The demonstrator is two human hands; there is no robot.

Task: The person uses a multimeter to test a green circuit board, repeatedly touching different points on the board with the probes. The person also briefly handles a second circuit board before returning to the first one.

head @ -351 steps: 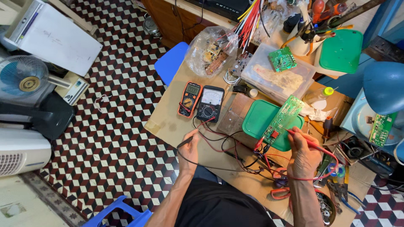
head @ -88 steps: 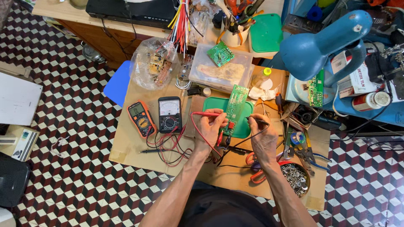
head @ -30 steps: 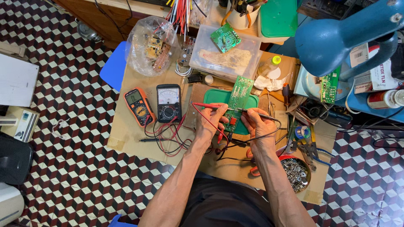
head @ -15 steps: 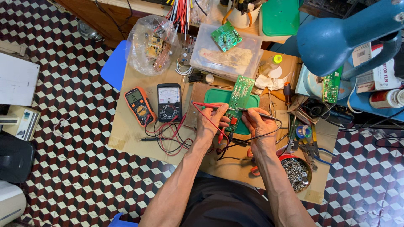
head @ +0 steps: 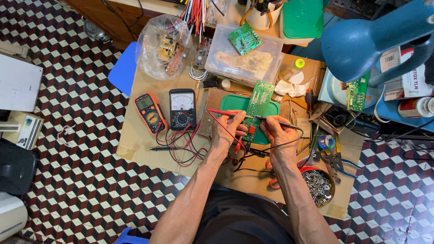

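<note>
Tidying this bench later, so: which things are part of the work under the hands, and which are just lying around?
In use: left hand with red probe; right hand with black probe; green circuit board; black meter.

Lying about: orange meter, bag of parts, bowl of screws, blue lamp.

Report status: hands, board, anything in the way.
Left hand holds red probe, right hand holds black probe. Both tips at green board, over green lid. Meter leads tangled beside left wrist.
</note>
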